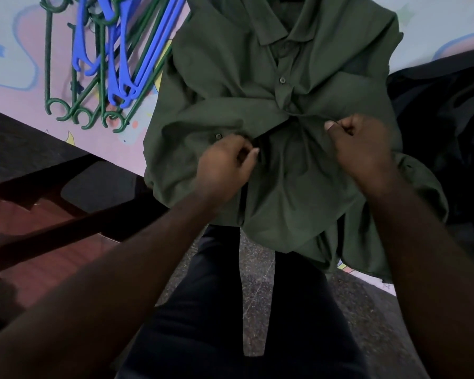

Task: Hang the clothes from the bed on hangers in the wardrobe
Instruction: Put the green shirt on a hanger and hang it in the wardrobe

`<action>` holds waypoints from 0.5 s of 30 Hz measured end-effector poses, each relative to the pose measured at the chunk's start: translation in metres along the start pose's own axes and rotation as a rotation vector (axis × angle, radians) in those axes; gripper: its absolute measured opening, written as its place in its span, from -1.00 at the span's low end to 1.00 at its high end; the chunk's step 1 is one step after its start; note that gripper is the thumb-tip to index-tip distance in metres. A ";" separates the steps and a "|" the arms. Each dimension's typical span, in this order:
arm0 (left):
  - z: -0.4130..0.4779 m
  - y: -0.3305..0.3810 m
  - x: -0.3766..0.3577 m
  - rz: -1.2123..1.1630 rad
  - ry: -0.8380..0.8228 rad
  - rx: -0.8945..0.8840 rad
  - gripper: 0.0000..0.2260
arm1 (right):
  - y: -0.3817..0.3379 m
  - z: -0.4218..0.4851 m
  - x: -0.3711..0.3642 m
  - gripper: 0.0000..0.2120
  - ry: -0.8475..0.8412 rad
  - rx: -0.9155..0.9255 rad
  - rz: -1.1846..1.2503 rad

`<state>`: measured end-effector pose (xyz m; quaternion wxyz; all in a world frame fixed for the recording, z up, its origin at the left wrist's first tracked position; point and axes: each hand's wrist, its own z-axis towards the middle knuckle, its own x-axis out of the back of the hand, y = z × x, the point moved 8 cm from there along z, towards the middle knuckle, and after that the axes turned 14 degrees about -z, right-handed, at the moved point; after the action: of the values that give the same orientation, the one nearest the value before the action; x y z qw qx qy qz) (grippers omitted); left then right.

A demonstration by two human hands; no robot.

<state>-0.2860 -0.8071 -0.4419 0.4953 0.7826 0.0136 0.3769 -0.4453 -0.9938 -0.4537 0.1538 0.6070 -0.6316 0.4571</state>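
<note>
Dark trousers (203, 310) and speckled floor (253, 283) lie nearest, at 6 o'clock. Above them, both hands are curled and pinching the green shirt (285, 77): left hand (227, 162) on the buttoned front edge, right hand (359, 149) on the opposite edge. The shirt lies collar-up on the bed (11, 36), its hem hanging over the edge. Blue and green hangers (107, 64) lie at 10 o'clock, a dark garment (443, 119) at 3 o'clock.

Dim, soft indoor light with a cool cast; the bed (17, 77) along the top edge is brightest. The lower corners sink into deep shadow. Wide-angle distortion bends the edges; detail is slightly soft.
</note>
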 end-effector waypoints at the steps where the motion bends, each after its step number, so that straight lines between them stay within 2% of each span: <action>1: -0.003 -0.014 0.000 0.048 0.016 0.065 -0.83 | 0.002 0.000 -0.001 -0.80 -0.006 -0.009 0.021; 3: -0.005 -0.032 0.007 0.114 0.079 0.164 -0.77 | 0.005 0.000 -0.004 -0.76 -0.023 -0.023 0.069; 7: 0.016 -0.015 0.007 0.222 0.153 0.121 -0.60 | 0.004 -0.001 -0.009 -0.74 -0.057 -0.014 0.117; 12: 0.046 0.003 0.017 0.182 0.252 0.098 -0.81 | 0.003 -0.007 -0.006 -0.74 -0.047 0.013 0.120; 15: 0.041 0.018 0.031 0.078 0.240 0.051 -0.87 | 0.002 -0.014 0.003 -0.77 -0.032 0.019 0.140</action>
<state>-0.2454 -0.8358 -0.4192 0.4552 0.7440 0.0521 0.4864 -0.4526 -0.9857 -0.4446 0.1057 0.5700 -0.6706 0.4628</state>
